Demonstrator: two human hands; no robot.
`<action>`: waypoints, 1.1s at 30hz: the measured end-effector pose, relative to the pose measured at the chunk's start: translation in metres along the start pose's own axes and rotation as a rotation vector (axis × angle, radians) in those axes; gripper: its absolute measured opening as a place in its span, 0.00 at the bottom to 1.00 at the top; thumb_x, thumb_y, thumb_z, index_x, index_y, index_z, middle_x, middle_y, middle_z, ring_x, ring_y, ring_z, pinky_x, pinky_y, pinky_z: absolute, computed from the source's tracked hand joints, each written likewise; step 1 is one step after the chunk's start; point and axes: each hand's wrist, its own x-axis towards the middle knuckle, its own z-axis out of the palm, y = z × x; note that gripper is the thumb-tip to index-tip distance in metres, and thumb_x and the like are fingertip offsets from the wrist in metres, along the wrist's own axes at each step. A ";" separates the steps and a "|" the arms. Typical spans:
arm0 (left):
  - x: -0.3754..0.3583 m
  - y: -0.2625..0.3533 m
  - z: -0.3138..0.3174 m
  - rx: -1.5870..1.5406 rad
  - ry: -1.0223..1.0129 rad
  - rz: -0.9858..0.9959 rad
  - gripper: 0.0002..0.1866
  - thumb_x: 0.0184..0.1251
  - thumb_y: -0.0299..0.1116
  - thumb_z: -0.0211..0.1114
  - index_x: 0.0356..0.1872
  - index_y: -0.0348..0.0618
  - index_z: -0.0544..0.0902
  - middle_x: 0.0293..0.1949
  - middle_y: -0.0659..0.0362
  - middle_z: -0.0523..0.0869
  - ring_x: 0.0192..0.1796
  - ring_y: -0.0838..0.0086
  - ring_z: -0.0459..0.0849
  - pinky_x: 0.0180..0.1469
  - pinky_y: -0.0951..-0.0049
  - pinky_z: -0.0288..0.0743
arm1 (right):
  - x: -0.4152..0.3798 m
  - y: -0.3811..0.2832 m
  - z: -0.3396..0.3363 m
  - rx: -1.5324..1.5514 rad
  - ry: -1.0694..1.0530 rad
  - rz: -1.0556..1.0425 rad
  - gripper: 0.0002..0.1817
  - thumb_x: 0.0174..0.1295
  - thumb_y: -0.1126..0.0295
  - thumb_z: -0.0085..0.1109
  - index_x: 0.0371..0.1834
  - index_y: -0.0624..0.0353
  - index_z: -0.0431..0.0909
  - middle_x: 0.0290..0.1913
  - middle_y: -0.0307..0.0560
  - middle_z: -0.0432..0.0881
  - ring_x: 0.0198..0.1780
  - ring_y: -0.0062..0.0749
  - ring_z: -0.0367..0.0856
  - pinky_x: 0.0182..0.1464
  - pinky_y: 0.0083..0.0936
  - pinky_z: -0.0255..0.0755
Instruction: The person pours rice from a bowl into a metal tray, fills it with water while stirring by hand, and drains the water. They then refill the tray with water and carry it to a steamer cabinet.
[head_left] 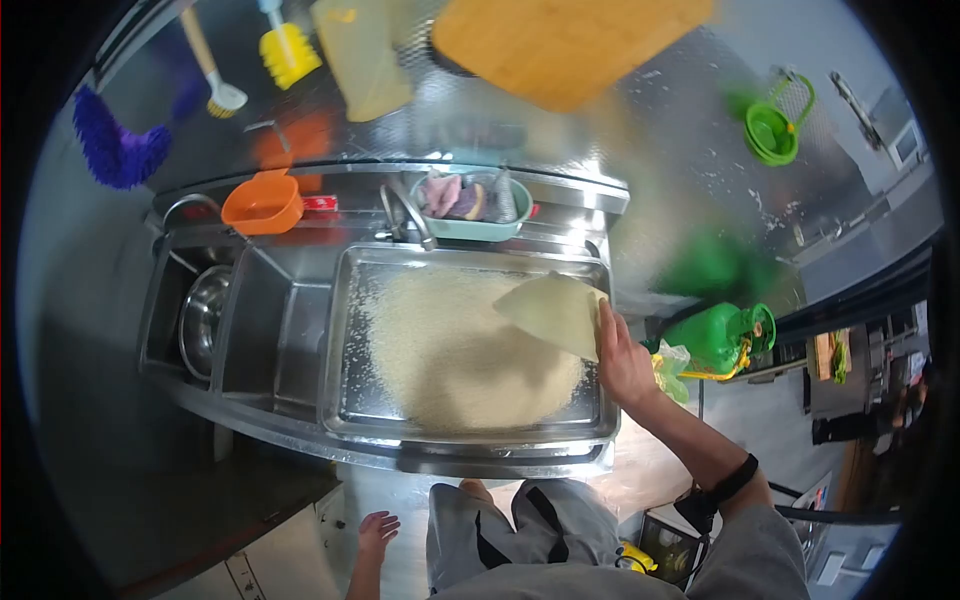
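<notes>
A large metal tray (340, 400) lies over the sink, with pale grains (430, 340) spread across its middle. At the tray's right side my right hand (625, 370) grips the edge of a thin, pale, translucent sheet or scraper (555, 310), whose far end reaches over the grains. The lower edge of that sheet is near or on the grains; contact is hard to tell. My left hand (377, 530) hangs below the counter edge, left of my legs, fingers apart and holding nothing.
Left of the tray are sink basins, one holding a metal bowl (205, 320). Behind stand a faucet (405, 218), an orange container (263, 205) and a light green basin (470, 228) with cloths. A green gas cylinder (705, 340) stands right. A cutting board (570, 45) hangs above.
</notes>
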 end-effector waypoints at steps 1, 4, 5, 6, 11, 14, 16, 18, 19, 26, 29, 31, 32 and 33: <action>0.004 0.002 0.001 0.020 -0.005 -0.001 0.14 0.63 0.33 0.50 0.46 0.39 0.72 0.40 0.49 0.81 0.43 0.62 0.81 0.42 0.66 0.75 | -0.005 0.009 0.000 0.018 0.061 -0.043 0.31 0.57 0.75 0.43 0.66 0.63 0.48 0.53 0.65 0.66 0.35 0.54 0.79 0.29 0.39 0.75; 0.008 0.003 0.002 0.078 0.041 -0.034 0.14 0.63 0.34 0.50 0.46 0.39 0.72 0.40 0.49 0.81 0.41 0.63 0.82 0.40 0.67 0.75 | -0.023 0.034 -0.001 0.051 0.118 -0.100 0.32 0.55 0.77 0.43 0.66 0.62 0.48 0.57 0.65 0.63 0.38 0.55 0.78 0.33 0.38 0.76; 0.007 0.004 0.003 0.105 0.038 -0.036 0.14 0.63 0.34 0.50 0.46 0.39 0.72 0.40 0.50 0.81 0.40 0.63 0.82 0.39 0.67 0.75 | -0.027 0.043 0.000 0.058 0.120 -0.074 0.32 0.55 0.77 0.43 0.66 0.62 0.48 0.57 0.65 0.63 0.38 0.55 0.78 0.33 0.38 0.76; 0.007 0.005 0.006 0.135 0.032 -0.039 0.14 0.63 0.35 0.51 0.46 0.40 0.72 0.39 0.50 0.81 0.39 0.63 0.82 0.38 0.68 0.75 | -0.030 0.053 0.002 0.171 0.109 -0.082 0.34 0.52 0.78 0.45 0.66 0.61 0.48 0.58 0.66 0.63 0.39 0.55 0.78 0.35 0.38 0.76; -0.012 0.008 0.025 0.202 0.030 -0.132 0.14 0.63 0.37 0.52 0.45 0.40 0.71 0.37 0.51 0.81 0.36 0.63 0.81 0.36 0.67 0.75 | -0.072 0.115 -0.002 1.121 -0.039 0.537 0.31 0.47 0.82 0.44 0.61 0.61 0.56 0.39 0.62 0.76 0.28 0.46 0.80 0.24 0.33 0.76; -0.026 0.011 0.036 0.279 0.133 -0.141 0.13 0.63 0.39 0.52 0.43 0.42 0.72 0.34 0.52 0.81 0.33 0.64 0.80 0.33 0.68 0.74 | -0.130 0.193 0.021 1.766 -0.118 1.023 0.20 0.47 0.77 0.45 0.47 0.71 0.65 0.29 0.54 0.75 0.23 0.40 0.78 0.17 0.29 0.72; -0.041 0.011 0.051 0.320 0.203 -0.152 0.12 0.64 0.40 0.51 0.42 0.43 0.73 0.32 0.54 0.80 0.31 0.65 0.79 0.31 0.69 0.73 | -0.179 0.247 0.032 1.926 -0.143 1.239 0.13 0.45 0.73 0.45 0.35 0.68 0.67 0.24 0.51 0.73 0.17 0.37 0.71 0.16 0.27 0.67; -0.065 0.024 0.081 0.203 0.282 -0.227 0.13 0.64 0.39 0.49 0.41 0.41 0.72 0.30 0.55 0.79 0.28 0.67 0.78 0.31 0.70 0.73 | -0.223 0.307 0.052 1.812 -0.197 1.435 0.15 0.47 0.70 0.44 0.37 0.69 0.67 0.23 0.53 0.73 0.15 0.36 0.69 0.16 0.28 0.65; -0.065 0.019 0.082 0.206 0.293 -0.228 0.13 0.64 0.39 0.49 0.41 0.41 0.72 0.30 0.55 0.79 0.28 0.67 0.78 0.31 0.70 0.73 | -0.234 0.332 0.057 1.734 -0.192 1.529 0.17 0.48 0.71 0.42 0.40 0.72 0.67 0.25 0.57 0.76 0.16 0.34 0.71 0.15 0.24 0.66; -0.092 -0.025 0.067 0.276 0.261 -0.194 0.14 0.63 0.39 0.50 0.43 0.39 0.72 0.34 0.53 0.81 0.32 0.65 0.80 0.34 0.67 0.75 | -0.212 0.459 0.197 1.905 -0.363 1.680 0.22 0.55 0.73 0.35 0.52 0.78 0.61 0.39 0.70 0.74 0.26 0.44 0.77 0.17 0.19 0.72; -0.118 -0.029 0.093 0.330 0.430 -0.094 0.16 0.62 0.41 0.53 0.43 0.39 0.73 0.35 0.51 0.81 0.35 0.62 0.82 0.35 0.64 0.76 | -0.176 0.483 0.256 2.059 -0.278 1.455 0.24 0.58 0.71 0.36 0.58 0.73 0.58 0.50 0.68 0.68 0.40 0.52 0.76 0.17 0.21 0.74; -0.126 -0.029 0.082 0.292 0.497 -0.088 0.16 0.61 0.41 0.54 0.42 0.39 0.75 0.33 0.51 0.82 0.34 0.63 0.82 0.35 0.66 0.76 | -0.150 0.494 0.270 1.808 -0.495 1.532 0.22 0.60 0.65 0.38 0.53 0.71 0.64 0.40 0.63 0.76 0.28 0.43 0.80 0.21 0.22 0.79; -0.124 -0.026 0.073 0.238 0.522 -0.102 0.16 0.61 0.41 0.55 0.41 0.40 0.76 0.33 0.51 0.82 0.34 0.64 0.83 0.35 0.67 0.76 | -0.136 0.482 0.271 1.659 -0.399 1.668 0.21 0.61 0.65 0.37 0.48 0.72 0.67 0.35 0.60 0.78 0.24 0.40 0.80 0.22 0.22 0.80; -0.126 -0.022 0.075 0.323 0.561 -0.015 0.14 0.61 0.40 0.56 0.41 0.40 0.76 0.32 0.52 0.82 0.33 0.65 0.83 0.34 0.68 0.77 | -0.132 0.492 0.299 1.677 -0.472 1.666 0.20 0.61 0.65 0.37 0.47 0.72 0.68 0.37 0.62 0.78 0.26 0.41 0.81 0.22 0.22 0.80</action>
